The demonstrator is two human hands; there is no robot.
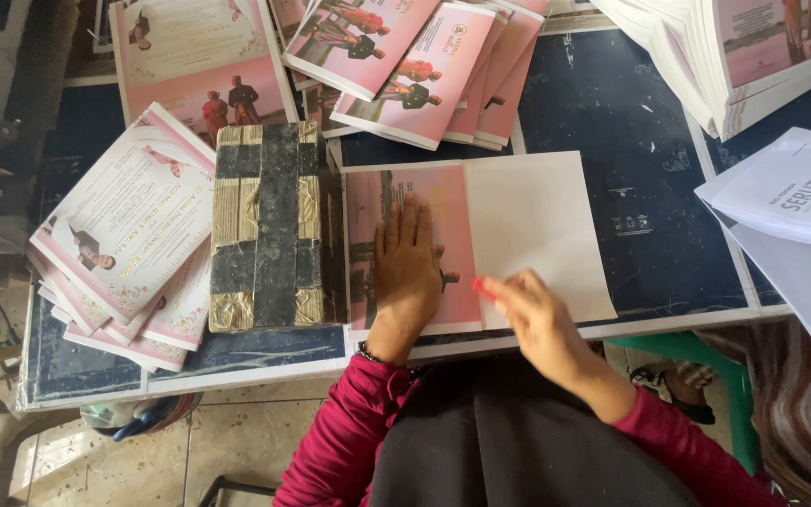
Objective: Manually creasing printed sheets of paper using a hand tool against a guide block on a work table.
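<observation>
A pink printed cover sheet (452, 202) lies open on the dark blue table (650, 216), its right half a blank white flap (537, 225). My left hand (408, 272) presses flat on the pink half, fingers together and pointing away from me. My right hand (537, 314) is blurred and grips a small red tool (483, 287), whose tip touches the fold between the pink and white halves.
A taped block wrapped in black and gold (269, 225) sits just left of the sheet. Fanned piles of pink booklets lie at the left (124, 235) and top centre (424, 66). A tall stack (753, 56) and white sheets (790, 202) are at the right.
</observation>
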